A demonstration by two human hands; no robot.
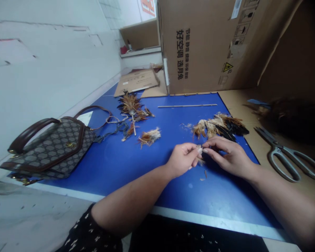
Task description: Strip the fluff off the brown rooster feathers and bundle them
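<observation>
From my remote station, I record the feather tuft [200,150] held over the bench [157,168], between its near edge and the feather pile [217,126] by its right edge. The grip of the left hand [183,159] is closed, thumb and forefinger pinching the tuft. The right hand [229,154] has its fingertips narrowed at the tuft's other side; I cannot tell whether they clamp it.

Handling, in my judgement: very light, soft at the vanes, stiffer at any quills, easily crushed or shed. I would hold it by the pale, gathered part, with light pressure, and spare the loose barbs.

Containers: the patterned handbag [68,147] lies at the bench's left end, flap down; contents not visible. The large printed carton [199,52] stands past the far edge, its interior hidden from me. The small open cardboard box [141,35] stands farther back, beyond the far-left corner, with a red item [124,49] at its left side; I cannot identify that item.
</observation>
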